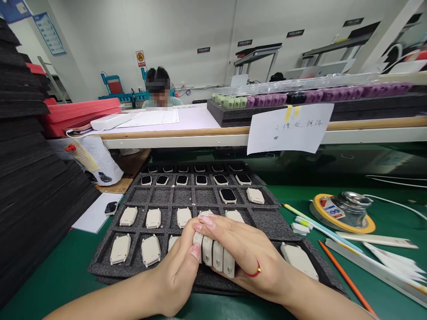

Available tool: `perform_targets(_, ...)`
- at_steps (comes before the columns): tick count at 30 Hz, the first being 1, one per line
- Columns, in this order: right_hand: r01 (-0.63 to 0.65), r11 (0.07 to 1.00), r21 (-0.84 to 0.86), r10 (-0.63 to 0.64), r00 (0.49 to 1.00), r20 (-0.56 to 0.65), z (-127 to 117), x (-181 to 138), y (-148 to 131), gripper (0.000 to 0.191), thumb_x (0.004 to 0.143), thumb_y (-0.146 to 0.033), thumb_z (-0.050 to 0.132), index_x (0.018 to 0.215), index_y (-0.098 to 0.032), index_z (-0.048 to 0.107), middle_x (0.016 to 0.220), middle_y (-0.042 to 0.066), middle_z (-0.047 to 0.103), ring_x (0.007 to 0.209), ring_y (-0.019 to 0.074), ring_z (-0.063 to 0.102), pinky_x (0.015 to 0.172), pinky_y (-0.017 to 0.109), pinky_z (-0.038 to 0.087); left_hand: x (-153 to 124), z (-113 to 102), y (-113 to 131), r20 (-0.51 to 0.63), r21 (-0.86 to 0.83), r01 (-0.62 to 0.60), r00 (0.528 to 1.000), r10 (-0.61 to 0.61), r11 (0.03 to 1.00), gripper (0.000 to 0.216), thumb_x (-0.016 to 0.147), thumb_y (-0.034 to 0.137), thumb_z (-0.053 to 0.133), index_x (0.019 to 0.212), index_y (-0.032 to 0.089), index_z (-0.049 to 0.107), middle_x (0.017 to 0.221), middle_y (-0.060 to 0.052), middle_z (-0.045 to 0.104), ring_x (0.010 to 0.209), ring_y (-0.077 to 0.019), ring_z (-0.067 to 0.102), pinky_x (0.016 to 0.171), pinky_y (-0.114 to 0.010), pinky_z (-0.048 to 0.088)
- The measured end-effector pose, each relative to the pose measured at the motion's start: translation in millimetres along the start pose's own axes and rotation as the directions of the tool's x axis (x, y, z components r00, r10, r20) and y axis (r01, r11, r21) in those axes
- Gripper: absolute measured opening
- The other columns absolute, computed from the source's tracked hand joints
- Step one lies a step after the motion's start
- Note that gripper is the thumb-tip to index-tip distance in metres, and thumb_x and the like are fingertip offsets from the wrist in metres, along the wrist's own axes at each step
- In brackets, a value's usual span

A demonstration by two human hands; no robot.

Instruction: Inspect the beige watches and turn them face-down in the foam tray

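Between my two hands, a row of several cream watch cases (218,258) is pressed together on edge, side buttons facing me. My left hand (176,269) closes on the row's left end, thumb against the nearest case. Across the top and right side, my right hand (248,249) wraps the row, fingertips meeting those of the left. Both hands are over a dark grey foam tray (268,222) with square compartments. In the near rows, cream watch cases (153,218) lie back side up; farther rows hold watches with black screens (201,180). My hands hide some near compartments.
Right of the tray are a glass bottle (355,206), a yellow tape roll (315,213), an orange stick (347,278) and white strips. Black foam sheets (30,200) are stacked at left. A shelf (187,138) crosses behind the tray, with a person (160,91) beyond.
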State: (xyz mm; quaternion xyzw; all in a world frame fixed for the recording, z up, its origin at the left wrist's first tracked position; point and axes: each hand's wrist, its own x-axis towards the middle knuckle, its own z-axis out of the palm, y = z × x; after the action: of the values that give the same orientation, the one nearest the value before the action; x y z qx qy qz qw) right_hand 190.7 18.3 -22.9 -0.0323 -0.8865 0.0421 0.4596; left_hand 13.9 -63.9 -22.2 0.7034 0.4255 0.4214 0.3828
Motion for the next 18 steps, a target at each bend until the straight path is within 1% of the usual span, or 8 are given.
perform_targets(2, 0.003, 1.000, 0.009, -0.003, 1.000, -0.010, 0.5, -0.4, 0.1, 0.066, 0.088, -0.002, 0.056, 0.149, -0.009, 0.032, 0.127, 0.017, 0.067, 0.125, 0.0207, 0.060, 0.104, 0.038, 0.053, 1.0, -1.7, 1.7, 0.052, -0.005, -0.062, 0.997, 0.062, 0.998, 0.058, 0.103, 0.039, 0.018, 0.157, 0.017, 0.010, 0.160, -0.013, 0.026, 0.148, -0.0262, 0.022, 0.122, -0.046, 0.020)
perform_targets(3, 0.001, 1.000, 0.016, 0.000, 1.000, -0.013, 0.7, -0.5, 0.1, 0.067, 0.087, -0.002, 0.058, 0.149, -0.009, 0.032, 0.127, 0.018, 0.067, 0.125, 0.0211, 0.059, 0.105, 0.038, 0.052, 1.6, -2.3, 2.8, 0.071, -0.007, -0.075, 0.995, 0.075, 0.997, 0.058, 0.103, 0.039, 0.017, 0.156, 0.017, 0.010, 0.160, -0.013, 0.026, 0.148, -0.0262, 0.022, 0.122, -0.046, 0.020)
perform_targets(5, -0.005, 1.000, 0.026, 0.005, 1.000, -0.007, 0.6, -0.8, 0.1, 0.068, 0.087, -0.003, 0.059, 0.149, -0.009, 0.031, 0.127, 0.017, 0.067, 0.125, 0.0212, 0.059, 0.105, 0.038, 0.052, 2.4, -2.4, 4.8, 0.063, -0.012, -0.044, 0.997, 0.044, 0.999, 0.056, 0.103, 0.038, 0.016, 0.156, 0.018, 0.015, 0.159, -0.012, 0.028, 0.148, -0.0255, 0.023, 0.122, -0.045, 0.020)
perform_targets(8, -0.009, 1.000, 0.018, 0.009, 1.000, 0.007, -0.1, -1.2, 0.1, 0.067, 0.089, -0.002, 0.055, 0.150, -0.011, 0.030, 0.128, 0.016, 0.067, 0.125, 0.0195, 0.059, 0.105, 0.037, 0.052, 1.8, -0.2, 5.4, 0.000, -0.040, 0.024, 1.000, -0.024, 0.999, 0.056, 0.103, 0.041, 0.018, 0.155, 0.019, 0.021, 0.158, -0.011, 0.033, 0.147, -0.0255, 0.025, 0.122, -0.044, 0.020)
perform_targets(10, -0.004, 1.000, 0.014, 0.004, 1.000, 0.006, -0.2, -1.5, 0.2, 0.067, 0.089, -0.002, 0.054, 0.151, -0.012, 0.029, 0.128, 0.015, 0.067, 0.126, 0.0191, 0.059, 0.105, 0.037, 0.053, 1.3, 1.1, 4.9, -0.013, -0.053, 0.009, 1.000, -0.009, 0.999, 0.058, 0.103, 0.043, 0.021, 0.155, 0.018, 0.021, 0.157, -0.012, 0.033, 0.146, -0.0268, 0.026, 0.122, -0.045, 0.019)
perform_targets(13, -0.007, 1.000, 0.023, 0.007, 1.000, -0.007, 0.6, -1.6, 0.4, 0.071, 0.088, -0.003, 0.059, 0.151, -0.010, 0.028, 0.128, 0.017, 0.067, 0.127, 0.0200, 0.058, 0.105, 0.039, 0.052, 1.8, 0.6, 5.1, 0.009, -0.038, -0.024, 1.000, 0.025, 0.999, 0.060, 0.102, 0.046, 0.019, 0.155, 0.017, 0.020, 0.157, -0.013, 0.033, 0.146, -0.0282, 0.027, 0.122, -0.048, 0.018)
perform_targets(15, -0.009, 1.000, 0.028, 0.009, 1.000, -0.008, 1.3, -1.6, 0.6, 0.071, 0.087, -0.003, 0.061, 0.150, -0.009, 0.029, 0.128, 0.018, 0.066, 0.127, 0.0199, 0.058, 0.105, 0.038, 0.052, 2.6, -0.5, 5.5, 0.028, -0.020, -0.004, 1.000, 0.004, 1.000, 0.058, 0.103, 0.044, 0.017, 0.155, 0.018, 0.020, 0.157, -0.013, 0.034, 0.146, -0.0281, 0.027, 0.122, -0.048, 0.020)
perform_targets(18, 0.000, 1.000, 0.025, 0.000, 1.000, 0.001, 1.5, -1.5, 0.7, 0.069, 0.086, -0.001, 0.058, 0.149, -0.009, 0.032, 0.127, 0.017, 0.067, 0.127, 0.0193, 0.058, 0.106, 0.037, 0.052, 2.6, -1.1, 4.4, 0.019, -0.024, 0.014, 1.000, -0.013, 1.000, 0.057, 0.103, 0.042, 0.018, 0.156, 0.020, 0.019, 0.157, -0.012, 0.034, 0.146, -0.0281, 0.026, 0.121, -0.048, 0.022)
